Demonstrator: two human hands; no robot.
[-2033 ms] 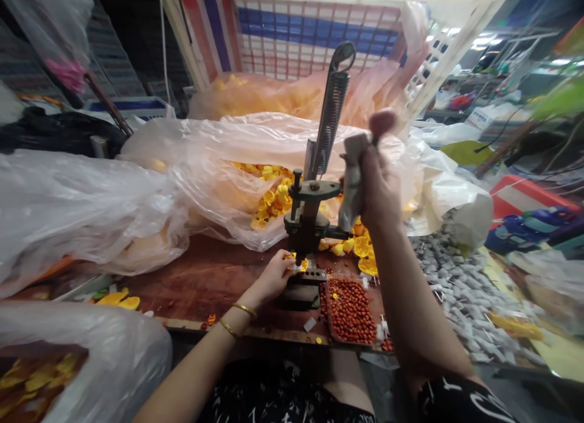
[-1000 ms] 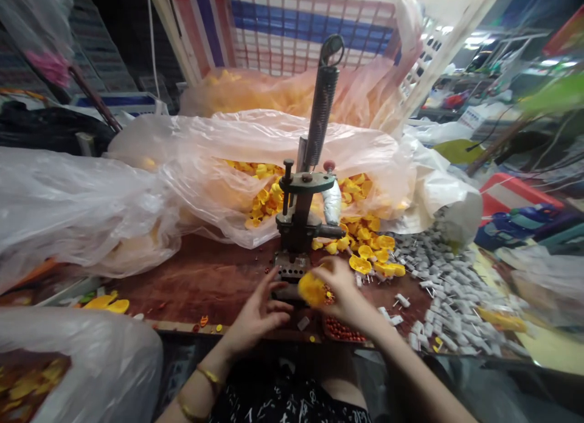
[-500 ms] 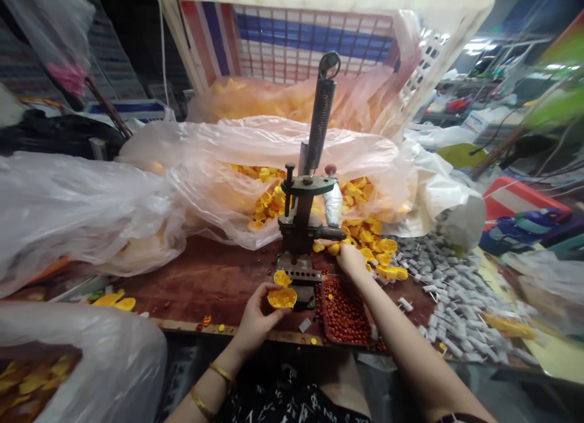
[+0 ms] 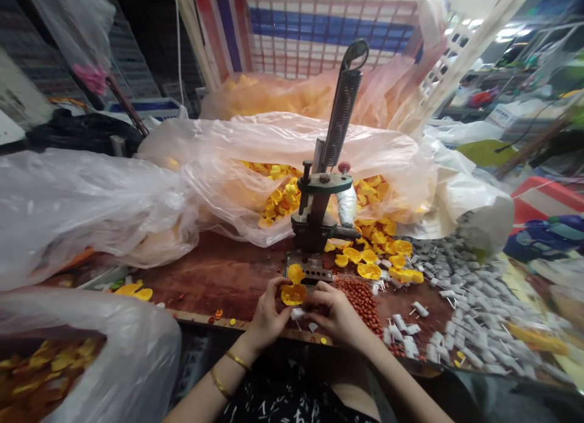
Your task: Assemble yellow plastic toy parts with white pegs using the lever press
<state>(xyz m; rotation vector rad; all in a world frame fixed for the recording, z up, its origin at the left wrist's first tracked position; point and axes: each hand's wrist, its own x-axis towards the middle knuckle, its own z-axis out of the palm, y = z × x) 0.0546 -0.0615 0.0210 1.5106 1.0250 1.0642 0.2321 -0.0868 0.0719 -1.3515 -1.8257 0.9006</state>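
Observation:
My left hand (image 4: 269,313) is closed on a yellow plastic shell (image 4: 294,295), a rounded cup with a smaller round lobe on top, in front of the press base. Close against its right side is my right hand (image 4: 335,310), thumb and fingers bent together. What they pinch is not clear. A small white piece with a thin pin (image 4: 297,314) shows between the hands, below the shell. Behind them stands a dark hand press (image 4: 314,219) with a coil spring and a foil-wrapped handle (image 4: 347,205). Red beads (image 4: 360,298) lie partly behind my right hand.
Loose yellow shells (image 4: 369,271) lie right of the press. A big heap of grey-white pinned blocks (image 4: 474,307) covers the table's right side. Clear plastic bags (image 4: 228,210) of yellow shells lie behind, before a white crate (image 4: 424,100). Another bag (image 4: 150,356) stands front left.
My right hand has come back from the yellow shells beside the press to the shell in my left hand. The view has shifted, so things sit slightly further right.

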